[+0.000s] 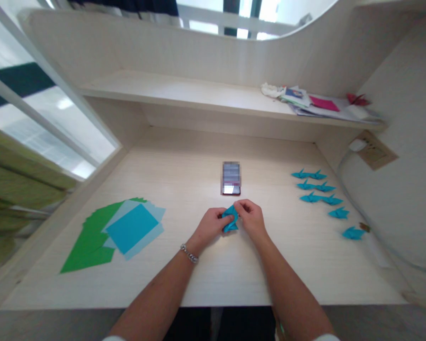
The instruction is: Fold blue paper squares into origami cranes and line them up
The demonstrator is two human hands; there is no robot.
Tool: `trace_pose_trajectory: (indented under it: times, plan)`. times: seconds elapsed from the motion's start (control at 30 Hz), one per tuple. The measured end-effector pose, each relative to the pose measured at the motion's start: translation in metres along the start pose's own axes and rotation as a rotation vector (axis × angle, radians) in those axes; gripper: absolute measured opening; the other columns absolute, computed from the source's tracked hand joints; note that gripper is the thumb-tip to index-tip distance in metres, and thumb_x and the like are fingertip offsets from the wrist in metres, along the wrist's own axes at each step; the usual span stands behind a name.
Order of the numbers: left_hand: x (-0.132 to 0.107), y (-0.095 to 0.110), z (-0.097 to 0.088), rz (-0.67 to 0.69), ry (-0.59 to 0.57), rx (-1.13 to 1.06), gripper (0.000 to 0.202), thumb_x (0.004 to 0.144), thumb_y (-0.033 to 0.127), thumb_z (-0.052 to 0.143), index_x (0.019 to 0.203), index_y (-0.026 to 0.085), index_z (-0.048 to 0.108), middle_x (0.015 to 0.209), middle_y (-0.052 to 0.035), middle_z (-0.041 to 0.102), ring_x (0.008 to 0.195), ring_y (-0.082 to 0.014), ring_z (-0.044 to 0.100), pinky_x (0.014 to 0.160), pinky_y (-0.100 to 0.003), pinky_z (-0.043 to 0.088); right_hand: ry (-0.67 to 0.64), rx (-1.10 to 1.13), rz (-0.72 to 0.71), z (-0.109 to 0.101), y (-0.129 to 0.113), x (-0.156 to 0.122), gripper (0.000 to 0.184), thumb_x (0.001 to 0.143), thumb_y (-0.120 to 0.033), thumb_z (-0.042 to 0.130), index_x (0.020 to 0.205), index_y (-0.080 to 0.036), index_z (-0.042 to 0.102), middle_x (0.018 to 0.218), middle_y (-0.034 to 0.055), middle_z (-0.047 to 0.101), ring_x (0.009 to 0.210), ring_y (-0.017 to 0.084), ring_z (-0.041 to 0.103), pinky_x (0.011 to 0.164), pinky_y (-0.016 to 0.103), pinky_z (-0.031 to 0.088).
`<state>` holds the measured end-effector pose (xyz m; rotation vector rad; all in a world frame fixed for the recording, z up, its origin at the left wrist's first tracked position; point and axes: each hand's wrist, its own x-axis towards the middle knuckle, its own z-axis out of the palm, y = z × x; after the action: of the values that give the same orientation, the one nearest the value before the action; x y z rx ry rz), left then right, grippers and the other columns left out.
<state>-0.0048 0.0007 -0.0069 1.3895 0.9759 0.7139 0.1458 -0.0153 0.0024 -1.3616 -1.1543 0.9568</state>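
Between my two hands is a partly folded piece of blue origami paper (pixel 230 226), held just above the desk. My left hand (pixel 213 223) is closed on its left side, thumb lying across the front. At its upper right edge, my right hand (pixel 250 215) pinches the paper between thumb and fingers. Directly beyond the hands lies a phone (pixel 231 177) with a blurred screen. Blue sheets of paper (pixel 132 229) rest on fanned green sheets (pixel 88 241) to the left. Several folded blue paper cranes (pixel 311 197) stand in rows on the right.
A shelf (pixel 184 94) runs along the back, with papers and a pink card (pixel 324 103) at its right end. A charger (pixel 357 145) sits in the wall socket (pixel 376 150), its cable (pixel 355 201) trailing down the desk's right side. The desk's front edge (pixel 234 305) passes beneath my forearms.
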Motion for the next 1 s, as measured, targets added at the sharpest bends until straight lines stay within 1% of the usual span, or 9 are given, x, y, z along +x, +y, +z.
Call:
trace_pose_trajectory:
  times: [0.1,0.2,0.33,0.4,0.53,0.6,0.7,0.77,1.0]
  plan:
    - [0.001,-0.001,0.000,0.029,0.074,-0.039,0.022,0.074,0.033,0.064,0.072,0.011,0.065,0.059,-0.0004,0.056,0.053,-0.0104,0.048,0.051,-0.022,0.039,-0.029,-0.024,0.007,-0.002,0.002,-0.001,0.025,0.075,-0.039,0.063,0.083,-0.016,0.068,0.077,0.0045,0.068,0.071,0.017,0.061,0.067,0.028,0.049]
    - [0.002,-0.002,0.000,0.055,0.154,-0.070,0.023,0.073,0.031,0.065,0.086,0.012,0.068,0.066,-0.0020,0.061,0.057,-0.0116,0.052,0.053,-0.022,0.041,-0.127,0.037,0.028,-0.005,0.002,-0.002,0.024,0.071,-0.036,0.068,0.086,-0.017,0.069,0.082,0.0061,0.070,0.074,0.019,0.063,0.069,0.030,0.050]
    - [0.002,-0.002,0.000,0.066,0.165,-0.086,0.028,0.075,0.031,0.062,0.095,0.013,0.069,0.065,-0.0019,0.061,0.055,-0.0112,0.052,0.051,-0.022,0.041,-0.237,0.169,0.064,-0.006,0.002,-0.002,0.026,0.068,-0.033,0.071,0.088,-0.017,0.070,0.085,0.0068,0.071,0.080,0.021,0.065,0.075,0.033,0.052]
    - [0.002,-0.001,0.000,0.051,0.165,-0.105,0.029,0.076,0.031,0.062,0.098,0.012,0.069,0.066,-0.0023,0.062,0.055,-0.0111,0.052,0.050,-0.022,0.041,-0.229,0.179,0.090,-0.006,0.005,-0.002,0.026,0.065,-0.031,0.072,0.087,-0.017,0.070,0.085,0.0066,0.071,0.079,0.021,0.066,0.075,0.034,0.052]
    - [0.002,0.002,0.000,0.032,0.180,-0.138,0.032,0.071,0.027,0.069,0.099,0.013,0.069,0.078,-0.0062,0.067,0.064,-0.0135,0.057,0.055,-0.023,0.045,-0.198,0.159,0.181,-0.002,0.013,-0.001,0.023,0.065,-0.030,0.069,0.084,-0.016,0.070,0.075,0.0054,0.071,0.066,0.019,0.065,0.062,0.031,0.054]
    - [0.001,0.004,-0.001,0.034,0.157,-0.215,0.034,0.070,0.028,0.071,0.101,0.013,0.068,0.082,-0.0072,0.067,0.068,-0.0143,0.059,0.059,-0.024,0.046,-0.187,0.185,0.206,-0.001,0.014,-0.001,0.022,0.065,-0.028,0.068,0.083,-0.016,0.069,0.073,0.0042,0.071,0.063,0.019,0.065,0.059,0.030,0.053]
    - [-0.001,0.007,-0.005,0.001,0.094,-0.451,0.035,0.077,0.035,0.064,0.105,0.013,0.066,0.079,-0.0072,0.067,0.066,-0.0142,0.060,0.061,-0.026,0.047,-0.147,0.264,0.228,0.000,0.011,-0.001,0.019,0.065,-0.028,0.068,0.080,-0.017,0.068,0.071,0.0025,0.070,0.064,0.018,0.064,0.060,0.029,0.053]
    - [-0.001,0.007,-0.006,-0.028,0.085,-0.565,0.034,0.080,0.038,0.061,0.103,0.013,0.067,0.076,-0.0069,0.067,0.065,-0.0140,0.060,0.061,-0.026,0.047,-0.135,0.325,0.248,-0.001,0.008,-0.002,0.020,0.064,-0.028,0.069,0.081,-0.018,0.068,0.072,0.0019,0.069,0.064,0.017,0.064,0.062,0.030,0.052]
    - [-0.001,0.004,-0.004,-0.067,0.057,-0.635,0.030,0.075,0.028,0.068,0.101,0.013,0.068,0.082,-0.0077,0.068,0.067,-0.0135,0.061,0.063,-0.026,0.049,-0.144,0.401,0.285,-0.001,0.001,-0.003,0.022,0.061,-0.029,0.074,0.079,-0.018,0.070,0.068,0.0010,0.068,0.060,0.015,0.061,0.057,0.026,0.049]
